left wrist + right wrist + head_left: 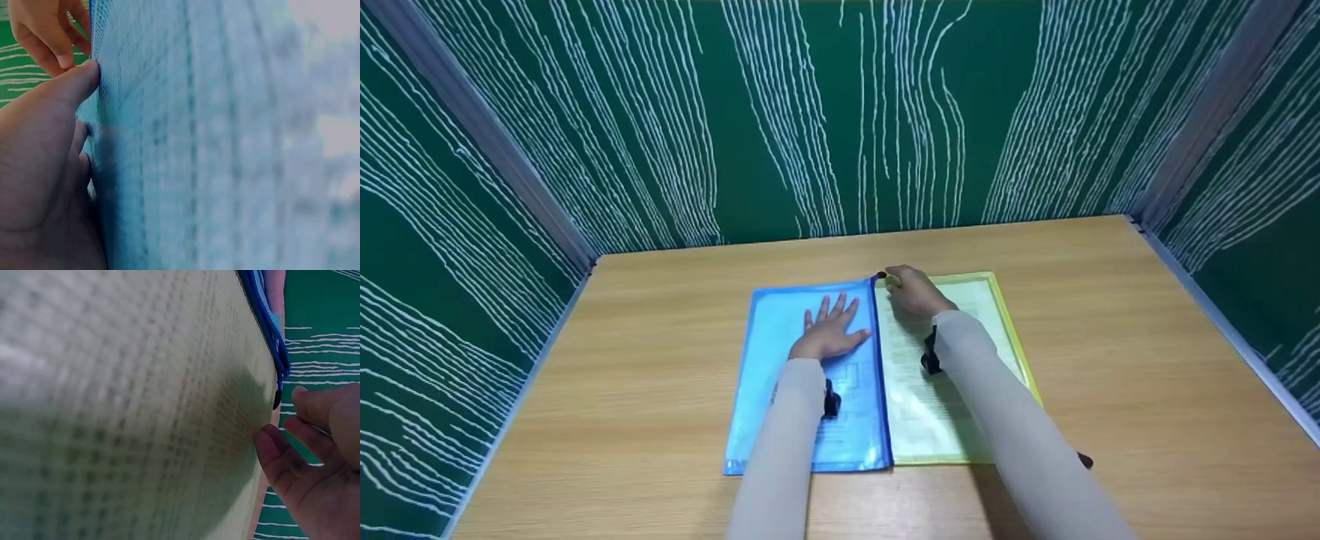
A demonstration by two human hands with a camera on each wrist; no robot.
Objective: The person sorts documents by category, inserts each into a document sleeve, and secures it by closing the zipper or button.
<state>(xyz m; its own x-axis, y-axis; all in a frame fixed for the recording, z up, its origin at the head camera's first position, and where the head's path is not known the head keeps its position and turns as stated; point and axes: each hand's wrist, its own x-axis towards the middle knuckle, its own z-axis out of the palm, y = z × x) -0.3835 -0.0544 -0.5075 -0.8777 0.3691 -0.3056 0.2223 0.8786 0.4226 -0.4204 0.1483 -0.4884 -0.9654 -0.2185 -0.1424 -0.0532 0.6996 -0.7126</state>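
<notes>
A blue mesh zipper folder (761,375) with printed sheets showing through lies flat on the table. My left hand (829,334) rests on it, palm down with fingers spread. Beside it on the right is a yellow mesh folder (915,427), also with printed paper inside. The blue folder's dark blue zipper (883,375) runs along the border between the two. Over the yellow folder's top left corner, my right hand (915,292) has loosely bent fingers, close to the zipper's black pull (277,400). In the right wrist view, thumb and fingers are apart, with nothing between them.
The wooden table (645,375) extends around both folders. A dark pull tab (1085,460) lies near the yellow folder's lower right, partly behind the right sleeve (1012,405). Green panels (840,150) with white wavy lines stand at the back and sides.
</notes>
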